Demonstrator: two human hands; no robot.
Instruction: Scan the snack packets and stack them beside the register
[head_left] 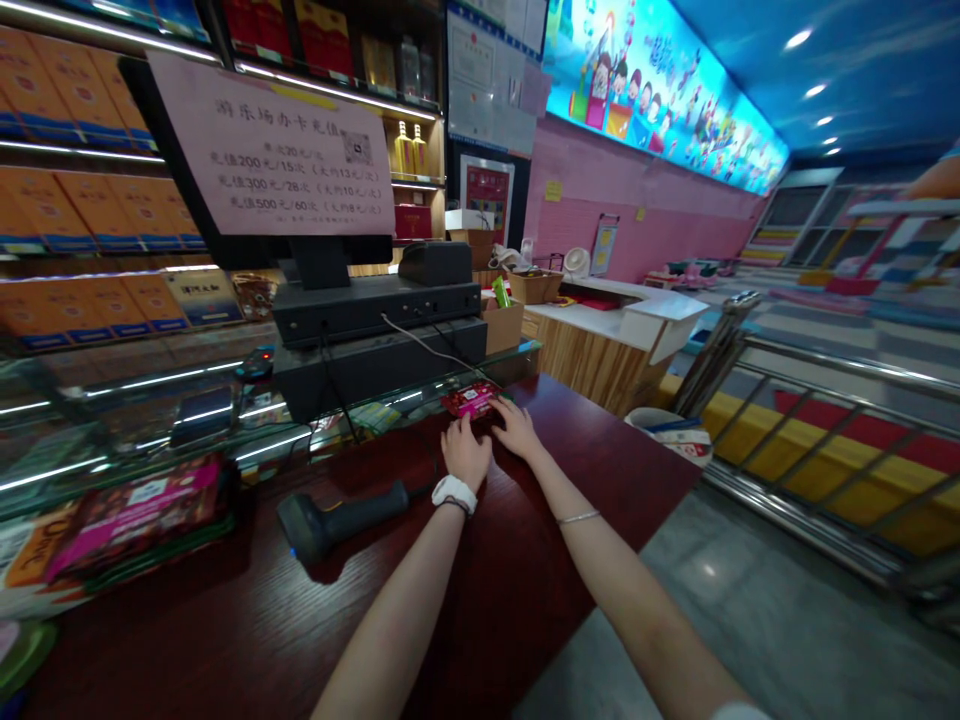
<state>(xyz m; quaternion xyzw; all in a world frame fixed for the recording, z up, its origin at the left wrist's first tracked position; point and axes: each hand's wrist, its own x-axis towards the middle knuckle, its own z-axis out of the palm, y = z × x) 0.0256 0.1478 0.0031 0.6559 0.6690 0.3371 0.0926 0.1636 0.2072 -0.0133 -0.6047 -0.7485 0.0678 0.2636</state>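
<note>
The left hand (465,450) lies palm down on the worktop (570,470), fingers close together, tips touching the near edge of a red packet (470,399) at its 12 o'clock. The right hand (516,428), just beside it at 2 o'clock, rests flat with fingers slightly spread, touching the packet's right end. Neither hand grips it. Farther out, a scanner (330,520) lies at 8 o'clock of the left hand, and a till (375,310) stands at 11 o'clock, a sign (274,150) on its screen.
</note>
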